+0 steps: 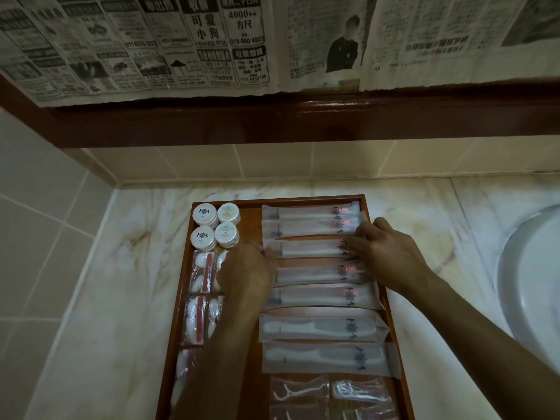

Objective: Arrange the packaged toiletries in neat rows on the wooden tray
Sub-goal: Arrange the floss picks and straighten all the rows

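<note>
Fingers [356,237] extended, both hands touching toothbrush packet [309,249]

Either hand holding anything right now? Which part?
Both hands are on the third toothbrush packet: left hand at its left end, right hand at its right end. Whether they pinch it or just press cannot be told.

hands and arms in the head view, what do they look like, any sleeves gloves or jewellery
Both are bare. The left hand and right hand wear no gloves, and no rings, watch or bracelet show on the parts in view. The forearms are uncovered all the way to the picture's edge, so no sleeve appears. The light is dim, so finer marks can't be made out.
</note>
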